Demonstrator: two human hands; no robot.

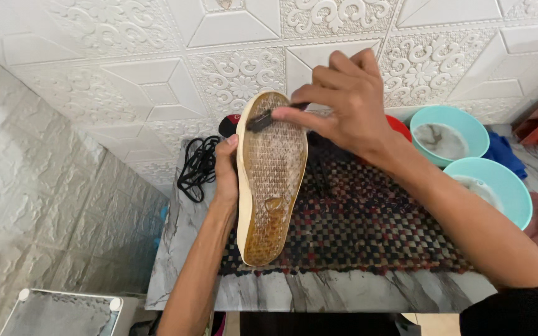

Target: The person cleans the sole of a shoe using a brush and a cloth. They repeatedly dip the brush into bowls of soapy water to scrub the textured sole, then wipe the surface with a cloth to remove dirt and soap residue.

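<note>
From here I see my left hand (225, 171) wrapped around the edge of a shoe (271, 177), holding it on its side so the tan, diamond-patterned sole faces the camera; the heel end rests on a checkered woven mat (368, 230). My right hand (344, 102) is pinched shut on a small dark brush (263, 119), thumb and fingers pressed together on its handle, with the bristle end touching the sole near the toe. The sole looks grimy, with a darker patch near its middle.

The mat lies on a marble-patterned desk (319, 292). Black laces (197, 168) lie bundled on the desk just left of the shoe. To the right stand 2 teal bowls (449, 134), each holding cloudy liquid, with a red container (398, 126) partly hidden behind my right wrist and a blue cloth (505, 155) beside the bowls. An embossed white wall panel (126, 74) rises behind the desk.
</note>
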